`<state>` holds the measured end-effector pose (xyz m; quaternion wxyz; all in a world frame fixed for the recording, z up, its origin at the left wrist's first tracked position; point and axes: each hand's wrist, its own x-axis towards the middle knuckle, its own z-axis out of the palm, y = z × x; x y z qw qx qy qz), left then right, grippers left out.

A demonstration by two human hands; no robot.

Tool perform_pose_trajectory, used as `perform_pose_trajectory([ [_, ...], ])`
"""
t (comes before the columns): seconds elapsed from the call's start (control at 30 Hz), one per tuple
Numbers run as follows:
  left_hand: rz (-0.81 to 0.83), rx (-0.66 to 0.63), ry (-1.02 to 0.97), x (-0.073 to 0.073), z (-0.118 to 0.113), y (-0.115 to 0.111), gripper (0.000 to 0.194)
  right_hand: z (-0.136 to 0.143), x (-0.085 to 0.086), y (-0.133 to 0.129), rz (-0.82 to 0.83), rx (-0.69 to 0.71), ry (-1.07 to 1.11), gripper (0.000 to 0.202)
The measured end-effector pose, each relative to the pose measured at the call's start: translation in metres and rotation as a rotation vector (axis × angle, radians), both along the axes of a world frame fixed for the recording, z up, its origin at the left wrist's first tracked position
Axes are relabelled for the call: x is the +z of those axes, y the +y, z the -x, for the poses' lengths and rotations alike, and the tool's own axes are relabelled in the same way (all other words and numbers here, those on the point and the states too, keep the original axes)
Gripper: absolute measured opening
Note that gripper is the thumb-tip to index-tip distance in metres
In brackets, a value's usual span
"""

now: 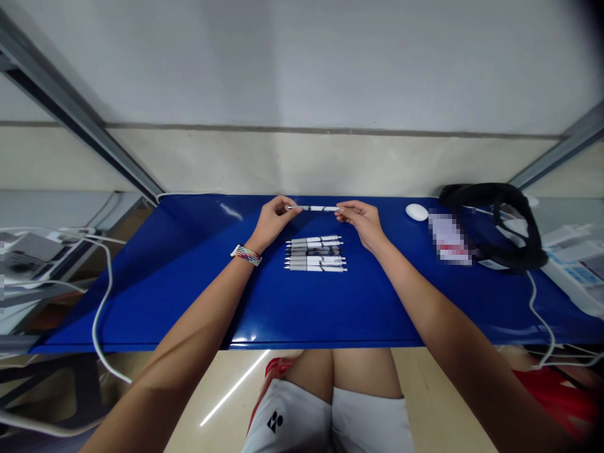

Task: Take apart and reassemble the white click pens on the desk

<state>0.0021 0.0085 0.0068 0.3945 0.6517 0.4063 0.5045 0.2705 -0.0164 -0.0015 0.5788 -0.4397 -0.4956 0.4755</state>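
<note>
A white pen (pixel 321 208) with dark markings lies crosswise between my two hands, its tip to the left. My left hand (pixel 276 220) pinches the tip end between thumb and fingers. At the other end, my right hand (pixel 362 220) closes its thumb and fingertips on the pen. Just below, on the blue table (pixel 302 308), a row of several pens (pixel 315 253) lies side by side, all pointing left. Most are white with grey grips; one near the middle is darker. A multicoloured band circles my left wrist.
On the right are a white rounded object (pixel 416 212), a blurred-out packet (pixel 448 238) and a black headset-like strap (pixel 528 220) with a white cable. A white cable (pixel 106 289) crosses the table's left side. Behind the table stands a wall (pixel 302 160), with metal posts at both sides.
</note>
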Motion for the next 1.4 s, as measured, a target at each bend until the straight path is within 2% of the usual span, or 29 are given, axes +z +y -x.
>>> perform_pose_trajectory([
  [0.13, 0.014, -0.042, -0.044, -0.0029, 0.0020, 0.0028, 0.034, -0.0001, 0.0001, 0.0002, -0.001, -0.006, 0.022, 0.033],
  [0.23, 0.004, -0.069, -0.063, -0.0052, 0.0029, 0.0041, 0.042, 0.0007, 0.0006, -0.0002, -0.007, -0.007, 0.017, 0.034],
  [0.33, 0.032, -0.108, -0.046, -0.0059, 0.0027, 0.0034, 0.034, 0.0018, 0.0015, -0.0010, -0.006, -0.010, -0.002, 0.036],
  [0.47, -0.005, -0.098, -0.015, -0.0059, 0.0026, 0.0023, 0.047, 0.0025, 0.0023, -0.0016, -0.009, -0.019, -0.011, 0.036],
  [0.57, 0.027, -0.115, -0.015, -0.0076, 0.0033, 0.0040, 0.038, 0.0028, 0.0028, -0.0016, -0.006, -0.016, -0.004, 0.034],
  [0.63, 0.008, -0.129, -0.007, -0.0090, 0.0039, 0.0055, 0.043, 0.0030, 0.0030, -0.0015, -0.009, -0.015, 0.005, 0.033],
  [0.7, -0.017, -0.121, 0.002, -0.0097, 0.0045, 0.0061, 0.050, 0.0033, 0.0029, -0.0014, -0.011, -0.016, 0.013, 0.033],
  [0.8, 0.028, -0.109, 0.029, -0.0094, 0.0046, 0.0048, 0.032, 0.0036, 0.0023, -0.0010, -0.010, -0.023, 0.015, 0.034],
  [0.9, 0.034, -0.084, 0.034, -0.0093, 0.0038, 0.0029, 0.026, 0.0039, 0.0017, -0.0007, -0.009, -0.018, 0.004, 0.034],
  [1.1, 0.020, -0.087, -0.007, -0.0066, 0.0024, 0.0027, 0.035, 0.0046, 0.0035, -0.0024, -0.006, -0.020, 0.012, 0.033],
  [1.4, 0.007, -0.038, 0.005, -0.0075, 0.0037, 0.0012, 0.029, 0.0040, 0.0030, -0.0015, 0.006, -0.024, 0.020, 0.030],
])
